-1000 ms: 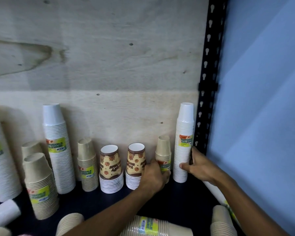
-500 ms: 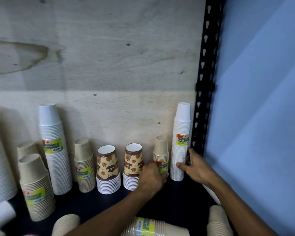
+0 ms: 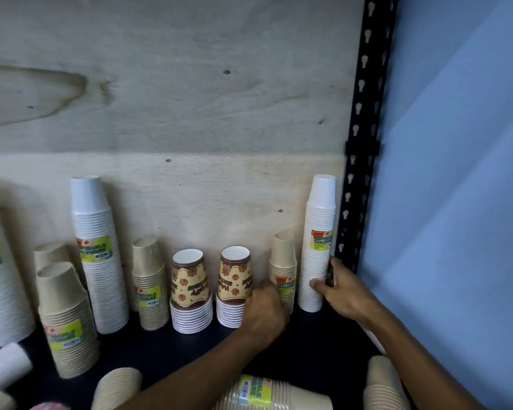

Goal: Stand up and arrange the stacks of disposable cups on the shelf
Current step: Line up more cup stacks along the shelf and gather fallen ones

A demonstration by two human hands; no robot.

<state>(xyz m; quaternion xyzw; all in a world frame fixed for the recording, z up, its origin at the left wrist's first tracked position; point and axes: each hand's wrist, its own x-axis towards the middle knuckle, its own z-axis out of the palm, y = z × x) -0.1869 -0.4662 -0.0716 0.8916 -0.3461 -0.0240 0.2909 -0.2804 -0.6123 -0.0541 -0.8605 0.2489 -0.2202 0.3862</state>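
Observation:
A tall white cup stack [image 3: 319,241] stands upright at the shelf's right end, against the black post. My right hand [image 3: 342,290] grips its lower part, thumb in front and fingers behind. Left of it a short tan cup stack [image 3: 283,261] stands by the back board. My left hand [image 3: 264,313] curls round its base; the fingers are hidden behind the hand. Two patterned brown cup stacks [image 3: 191,294] [image 3: 234,288] stand further left.
More upright stacks line the back: tan [image 3: 150,279], tall white [image 3: 97,255], tan [image 3: 67,318], white [image 3: 0,279]. Stacks lie on their sides on the dark shelf [image 3: 172,350] in front [image 3: 273,393], [image 3: 119,389], [image 3: 3,368]. A black slotted post [image 3: 362,137] and a blue wall bound the right.
Both hands stay on their stacks at the shelf's right end. The tall white stack stands a little closer to the post. The view has shifted slightly.

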